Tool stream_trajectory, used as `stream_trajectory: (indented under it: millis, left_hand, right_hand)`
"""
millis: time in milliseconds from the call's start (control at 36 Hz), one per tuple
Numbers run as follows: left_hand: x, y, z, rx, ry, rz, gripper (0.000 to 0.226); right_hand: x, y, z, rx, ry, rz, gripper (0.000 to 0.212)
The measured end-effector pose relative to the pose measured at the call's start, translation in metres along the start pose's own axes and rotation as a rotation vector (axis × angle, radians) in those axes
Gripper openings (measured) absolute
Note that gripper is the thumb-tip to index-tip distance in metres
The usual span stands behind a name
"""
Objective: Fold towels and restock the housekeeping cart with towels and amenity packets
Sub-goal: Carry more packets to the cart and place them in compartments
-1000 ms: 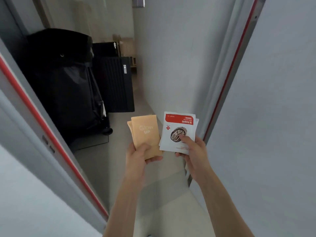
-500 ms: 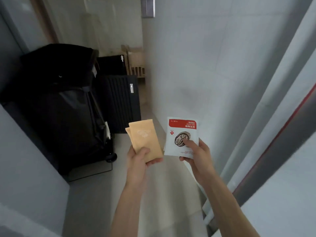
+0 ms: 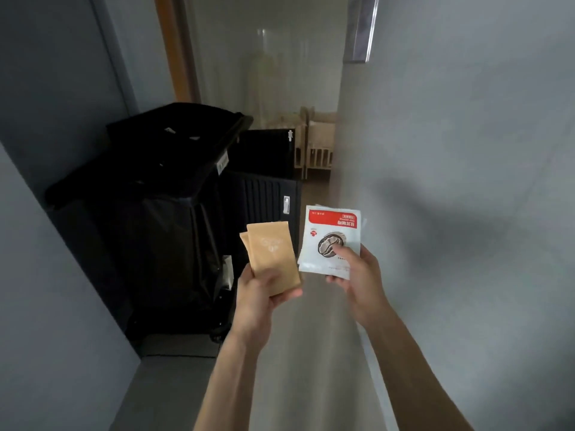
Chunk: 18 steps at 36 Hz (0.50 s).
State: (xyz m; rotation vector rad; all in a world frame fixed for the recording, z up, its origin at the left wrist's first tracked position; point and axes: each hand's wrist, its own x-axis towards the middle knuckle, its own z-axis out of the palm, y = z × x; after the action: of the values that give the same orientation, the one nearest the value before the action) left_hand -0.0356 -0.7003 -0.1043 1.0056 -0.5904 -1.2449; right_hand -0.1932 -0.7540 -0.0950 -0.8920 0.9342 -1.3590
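1. The left hand (image 3: 258,293) grips a small stack of flat tan paper packets (image 3: 272,255), thumb pressed over the lower front and fingers curled behind; at least two packets show, the rear one peeking out on the left edge.
2. The right hand (image 3: 357,275) pinches a stack of white glossy sachets with a red band and a dark round bean print (image 3: 331,237), thumb on the front face and fingers underneath. The print reads upside down from this view, and edges of further sachets show behind the front one.
3. The two stacks are held up side by side, just apart, in front of the person at about the same height.
4. Beyond the left hand, against the grey wall on the left, stands a black housekeeping cart with a dark bag hanging from its frame (image 3: 161,213).
5. Just behind the cart sits a black ribbed cabinet-like unit (image 3: 267,194).
6. Farther down the narrow corridor, pale wooden furniture (image 3: 314,144) stands in a dim room; its detail is too blurred to tell.
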Motion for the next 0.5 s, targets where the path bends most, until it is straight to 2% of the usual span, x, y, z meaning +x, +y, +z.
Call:
stream_trajectory:
  millis: [111, 250, 500]
  left_hand:
    - [0.048, 0.000, 0.017, -0.001, 0.041, 0.026, 0.031]
    - [0.116, -0.014, 0.038, -0.016, 0.096, 0.032, 0.027]
    - [0.294, -0.038, 0.107, 0.002, 0.006, -0.004, 0.027]
  right_hand:
    - [0.061, -0.001, 0.004, 0.002, -0.043, 0.032, 0.028]
    - [0.131, 0.013, -0.001, -0.017, -0.058, 0.082, 0.022]
    - [0.303, 0.025, -0.026, -0.068, 0.044, 0.063, 0.019]
